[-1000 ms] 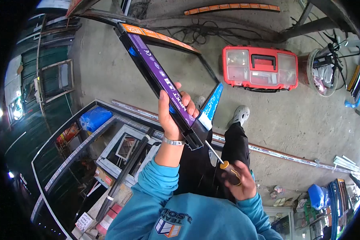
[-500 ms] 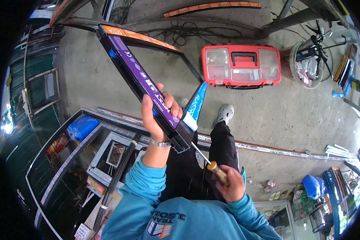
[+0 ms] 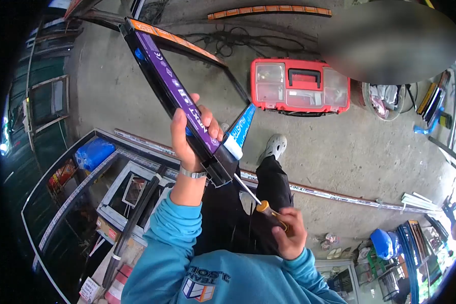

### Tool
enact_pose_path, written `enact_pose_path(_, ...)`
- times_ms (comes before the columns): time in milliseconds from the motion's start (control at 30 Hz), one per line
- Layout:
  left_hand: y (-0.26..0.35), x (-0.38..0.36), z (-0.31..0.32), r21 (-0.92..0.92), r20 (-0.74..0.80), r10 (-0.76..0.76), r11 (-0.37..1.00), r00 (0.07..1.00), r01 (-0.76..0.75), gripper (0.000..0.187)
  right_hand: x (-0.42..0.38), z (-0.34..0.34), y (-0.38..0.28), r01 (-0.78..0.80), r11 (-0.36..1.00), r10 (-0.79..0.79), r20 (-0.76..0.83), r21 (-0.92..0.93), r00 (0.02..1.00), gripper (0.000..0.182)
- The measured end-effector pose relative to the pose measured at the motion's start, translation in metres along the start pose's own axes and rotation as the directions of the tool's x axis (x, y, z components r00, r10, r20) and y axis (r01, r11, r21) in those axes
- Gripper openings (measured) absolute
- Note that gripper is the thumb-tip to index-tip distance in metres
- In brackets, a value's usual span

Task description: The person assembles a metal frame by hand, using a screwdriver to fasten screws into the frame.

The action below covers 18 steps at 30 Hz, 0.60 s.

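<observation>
A black frame (image 3: 159, 101) with purple, orange and blue label strips is held up at a slant. My left hand (image 3: 195, 131) wraps round its near bar, close to the lower corner. In my right hand (image 3: 290, 233) is a screwdriver (image 3: 263, 206) with a yellowish handle. Its shaft points up and left, and the tip lies by the frame's lower corner; whether it touches cannot be made out. A white piece (image 3: 233, 147) sits at that corner beside the blue label.
A red toolbox (image 3: 300, 86) lies on the floor ahead, with a clear bucket (image 3: 385, 99) to its right. Long labelled bars (image 3: 329, 194) cross the floor. Window frames (image 3: 131, 192) stand at the left. A blurred patch covers the upper right.
The view has shifted slightly, and the blurred patch now covers the upper right. Both hands keep their holds on the frame and screwdriver.
</observation>
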<state>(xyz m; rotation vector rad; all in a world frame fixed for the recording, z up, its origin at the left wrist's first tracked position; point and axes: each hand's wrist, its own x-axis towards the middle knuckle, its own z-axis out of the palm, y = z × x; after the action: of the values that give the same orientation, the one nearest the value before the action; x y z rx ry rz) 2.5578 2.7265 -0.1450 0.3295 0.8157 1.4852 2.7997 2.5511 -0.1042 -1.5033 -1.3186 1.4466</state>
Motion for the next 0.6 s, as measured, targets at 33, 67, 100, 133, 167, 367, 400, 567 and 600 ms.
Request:
enact_pose_path(33, -0.003, 0.001, 0.002, 0.005, 0.001, 0.015, 1.000, 1.000, -0.015, 0.049, -0.003, 0.000, 0.003, -0.043, 0.999, 0.043, -0.003, -0.009, 0.999, 0.033)
enact_pose_path(67, -0.006, 0.001, 0.005, 0.007, 0.002, 0.029, 1.000, 1.000, -0.029, 0.049, -0.011, 0.002, 0.007, -0.088, 0.996, 0.088, -0.008, -0.020, 0.996, 0.034)
enact_pose_path(100, -0.008, -0.003, 0.008, -0.005, -0.048, 0.025, 1.000, 0.999, -0.025, 0.048, -0.016, 0.000, 0.010, -0.077, 0.997, 0.077, -0.007, -0.030, 0.997, 0.034)
enact_pose_path(133, -0.012, -0.005, 0.009, -0.014, -0.042, 0.051, 0.999, 0.998, -0.051, 0.048, -0.017, -0.002, 0.015, -0.149, 0.984, 0.151, -0.016, 0.093, 0.988, 0.034)
enact_pose_path(167, -0.013, -0.012, 0.008, -0.002, -0.087, 0.026, 1.000, 0.996, -0.026, 0.047, -0.024, -0.002, 0.014, -0.228, 0.949, 0.236, -0.013, 0.220, 0.972, 0.035)
enact_pose_path(367, 0.016, -0.042, 0.031, -0.064, -0.267, 0.114, 0.989, 0.957, -0.135, 0.038, -0.011, -0.039, -0.045, 0.268, 0.952, -0.260, 0.071, -0.151, 0.963, 0.039)
enact_pose_path(400, 0.026, -0.050, 0.039, -0.045, -0.290, 0.144, 0.986, 0.946, -0.164, 0.035, -0.013, -0.045, -0.055, 0.312, 0.933, -0.298, 0.098, -0.182, 0.949, 0.039)
enact_pose_path(567, 0.094, -0.074, 0.080, -0.055, -0.389, 0.255, 0.953, 0.885, -0.299, 0.027, -0.006, -0.058, -0.118, -0.565, 0.531, 0.283, 0.497, 0.631, 0.821, 0.046)
enact_pose_path(600, 0.107, -0.078, 0.087, -0.036, -0.398, 0.300, 0.939, 0.867, -0.342, 0.026, 0.003, -0.056, -0.130, -0.750, 0.237, 0.348, 0.667, 0.617, 0.658, 0.048)
